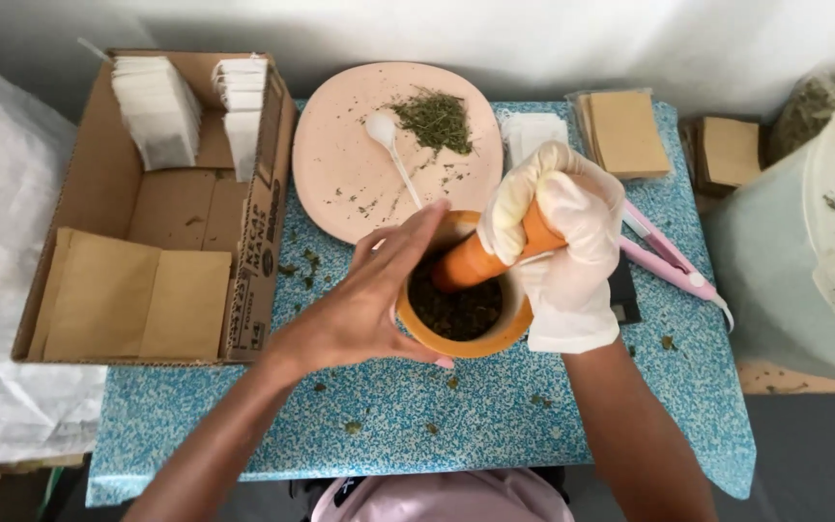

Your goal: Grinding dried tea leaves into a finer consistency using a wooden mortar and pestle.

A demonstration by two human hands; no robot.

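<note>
While the gloved right hand (558, 227) is wrapped tight around the orange wooden pestle (475, 259), fingers pressed together on the shaft, the bare left hand (369, 300) braces the round orange wooden mortar (495, 333) from its left side, fingers spread along the rim and wall, gripping nothing else. Mortar sits near the middle of the blue speckled worktop (495, 416), slightly toward the front edge. Pestle tip is down in the dark green crushed herb (456, 311).

To grind well here, my read: keep the left hand flat against the wall so the bowl can't skate, keep the pestle angled into the low side, press and roll rather than pound, since loose flakes already dot the worktop around the bowl.

Just behind the mortar: round pale pink plate (340, 145) with a small pile of dried green herb (434, 120) and a white plastic spoon (387, 135). Open brown cardboard box (263, 213) at the left edge holds white filter bags (157, 108) and tan paper pouches (132, 302). Pink hand sealer (674, 259) lies right of the right hand; more tan pouches (625, 133) at the back right corner. White plastic bucket (804, 242) stands off the right edge.
</note>
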